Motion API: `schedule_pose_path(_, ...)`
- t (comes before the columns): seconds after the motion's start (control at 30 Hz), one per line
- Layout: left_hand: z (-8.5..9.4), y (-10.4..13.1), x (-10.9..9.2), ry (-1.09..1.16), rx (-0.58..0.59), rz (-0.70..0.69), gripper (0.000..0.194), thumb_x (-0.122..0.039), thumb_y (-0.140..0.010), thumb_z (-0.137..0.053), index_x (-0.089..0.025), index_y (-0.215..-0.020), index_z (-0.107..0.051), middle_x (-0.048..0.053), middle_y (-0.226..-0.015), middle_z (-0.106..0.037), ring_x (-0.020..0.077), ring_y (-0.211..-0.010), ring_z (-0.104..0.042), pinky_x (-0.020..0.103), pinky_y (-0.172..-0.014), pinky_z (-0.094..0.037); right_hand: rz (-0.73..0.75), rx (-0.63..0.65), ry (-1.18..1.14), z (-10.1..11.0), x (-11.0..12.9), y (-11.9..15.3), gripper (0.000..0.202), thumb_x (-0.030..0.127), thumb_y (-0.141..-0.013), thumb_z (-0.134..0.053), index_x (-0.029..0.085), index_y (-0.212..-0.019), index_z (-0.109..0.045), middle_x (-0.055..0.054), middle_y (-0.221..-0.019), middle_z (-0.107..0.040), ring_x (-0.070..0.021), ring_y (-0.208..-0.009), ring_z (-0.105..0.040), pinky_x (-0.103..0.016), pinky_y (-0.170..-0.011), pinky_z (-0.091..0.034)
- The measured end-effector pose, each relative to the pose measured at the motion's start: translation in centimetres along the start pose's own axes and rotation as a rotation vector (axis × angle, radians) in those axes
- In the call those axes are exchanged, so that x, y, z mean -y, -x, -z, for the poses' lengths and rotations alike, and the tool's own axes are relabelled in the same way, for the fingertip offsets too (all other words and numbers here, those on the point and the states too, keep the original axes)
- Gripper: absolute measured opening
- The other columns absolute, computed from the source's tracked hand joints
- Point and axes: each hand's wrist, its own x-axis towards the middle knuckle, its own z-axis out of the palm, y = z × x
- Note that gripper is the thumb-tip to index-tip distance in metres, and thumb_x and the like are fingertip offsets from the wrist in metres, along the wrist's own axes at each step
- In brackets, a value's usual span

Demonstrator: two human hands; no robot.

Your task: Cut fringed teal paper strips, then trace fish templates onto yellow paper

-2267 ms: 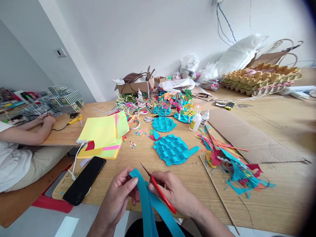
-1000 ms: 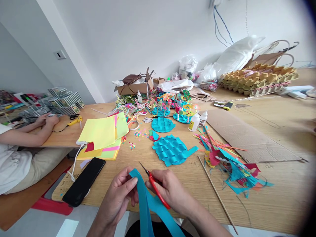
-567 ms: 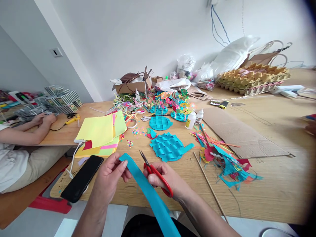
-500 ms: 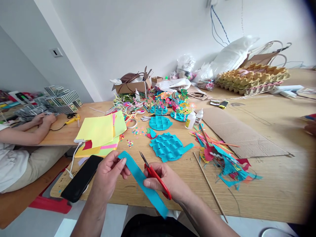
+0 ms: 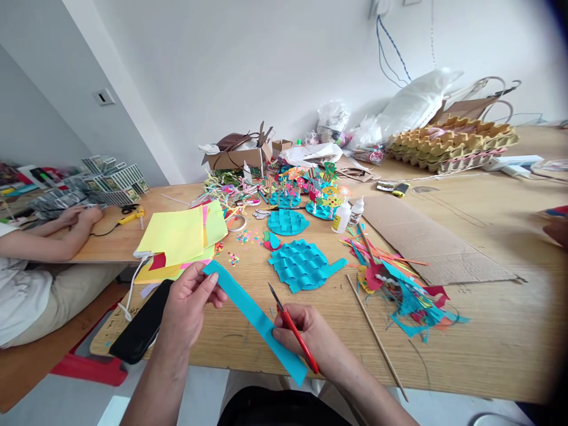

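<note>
A long blue strip [image 5: 248, 312] slants across the front of the table. Its upper end is pinched in my left hand [image 5: 191, 302]. Red-handled scissors [image 5: 296, 331] are in my right hand [image 5: 308, 337], blades closed and pointing up and left, and that hand's fingers also touch the strip's lower half. Beyond the hands lies a woven blue paper shape [image 5: 302, 265] with a tail-like strip at its right, and behind it a smaller woven blue piece [image 5: 287, 222].
Left of centre are yellow paper sheets [image 5: 173, 234] and a black phone [image 5: 141, 325]. Paper scraps [image 5: 412, 293], a thin stick [image 5: 377, 337], glue bottles [image 5: 341, 216] and cardboard [image 5: 430, 242] lie right. At far left, another person's hands [image 5: 82, 216] rest near a yellow glue gun [image 5: 133, 216].
My left hand has moved slightly left and up with the strip's end. My right hand has shifted right and slightly down with the scissors, and the strip is stretched straighter between them.
</note>
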Motion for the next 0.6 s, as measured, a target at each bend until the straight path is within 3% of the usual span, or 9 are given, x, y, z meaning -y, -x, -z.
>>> schedule_pose_path(0.2,-0.1,-0.2,-0.1,0.116,0.012,0.048,0.018,-0.028,-0.068,-0.068,-0.017,-0.073,-0.054,-0.004,-0.055,-0.059,0.0091,-0.048,-0.055,0.015,-0.039,-0.041,0.028,-0.009,0.002,0.5,0.7,-0.1,0.013,0.025,-0.062,-0.056,0.017,-0.060,-0.047,0.007,-0.049,-0.042,-0.0054,-0.043,-0.034,-0.017,-0.040,-0.027)
schedule_pose_path(0.33,-0.8,0.5,0.3,0.147,0.080,0.139,0.020,-0.033,-0.070,-0.066,-0.016,-0.074,-0.056,-0.002,-0.057,-0.060,0.0109,-0.049,-0.056,0.018,-0.041,-0.042,0.057,0.001,-0.006,0.6,1.5,-0.4,0.012,0.024,-0.061,-0.056,0.017,-0.059,-0.046,0.008,-0.048,-0.040,-0.0048,-0.042,-0.032,-0.017,-0.039,-0.027)
schedule_pose_path(0.6,-2.8,2.8,2.3,-0.032,0.209,0.216,0.019,-0.033,-0.069,-0.065,-0.015,-0.070,-0.058,-0.001,-0.050,-0.058,0.0111,-0.046,-0.051,0.020,-0.042,-0.041,0.097,-0.004,0.037,0.7,2.1,-1.4,0.012,0.025,-0.062,-0.055,0.017,-0.060,-0.047,0.007,-0.050,-0.040,-0.0050,-0.044,-0.032,-0.017,-0.040,-0.026)
